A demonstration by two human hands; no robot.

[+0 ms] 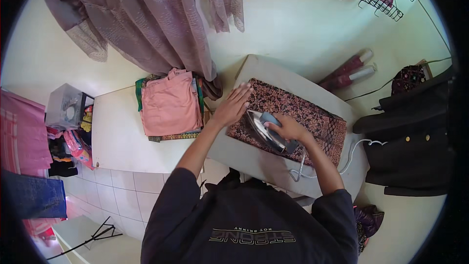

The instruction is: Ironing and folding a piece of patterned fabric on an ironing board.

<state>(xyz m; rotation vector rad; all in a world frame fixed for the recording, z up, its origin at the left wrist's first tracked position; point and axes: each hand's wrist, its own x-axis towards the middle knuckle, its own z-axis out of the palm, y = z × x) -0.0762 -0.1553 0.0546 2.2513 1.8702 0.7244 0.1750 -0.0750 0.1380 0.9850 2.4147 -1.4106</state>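
Observation:
A dark cloth with a reddish-brown floral pattern (311,128) lies folded into a long rectangle on the pale ironing board (253,161). My right hand (289,128) grips the handle of a clothes iron (264,132), whose soleplate is down on the left part of the cloth. The iron's tip points up and left. Flat and with fingers extended, my left hand (234,104) rests at the cloth's left end, just beyond the iron's tip. From the iron's heel a white cord (351,157) loops over the board towards the right.
Left of the board, a white table (117,128) bears a stack of folded clothes with pink trousers (170,106) on top. A mauve dress (157,18) hangs above it. On the right hangs a black jacket (406,146). Wrapped rolls (348,68) lean behind the board.

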